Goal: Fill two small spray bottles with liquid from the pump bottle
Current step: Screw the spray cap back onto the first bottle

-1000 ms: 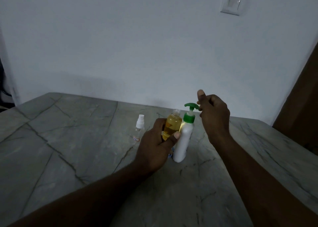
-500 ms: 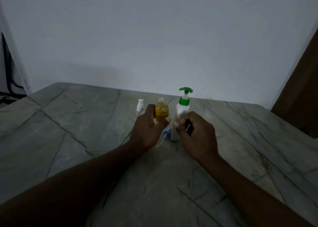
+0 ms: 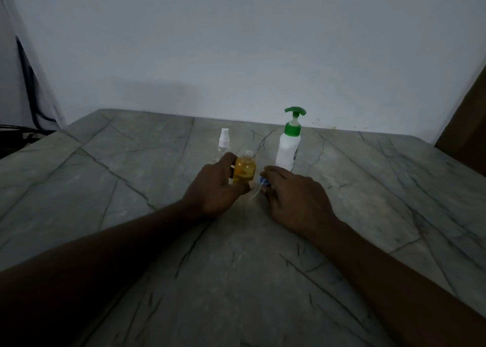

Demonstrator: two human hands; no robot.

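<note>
My left hand (image 3: 217,186) grips a small open bottle (image 3: 244,170) filled with yellow liquid, upright on the marble table (image 3: 368,215). My right hand (image 3: 294,196) pinches a blue spray cap (image 3: 263,181) with a thin white dip tube just right of that bottle. The white pump bottle (image 3: 288,146) with a green pump head stands upright behind my right hand, untouched. A second small clear spray bottle (image 3: 224,143) with a white sprayer stands behind my left hand.
A white wall rises right behind the table's far edge. Dark cables (image 3: 29,83) hang at the far left. A brown wooden panel (image 3: 465,125) stands at the right edge.
My right hand came down from the pump head and closed on the blue spray cap on the table. The left hand kept hold of the yellow bottle; the view tilted downward.
</note>
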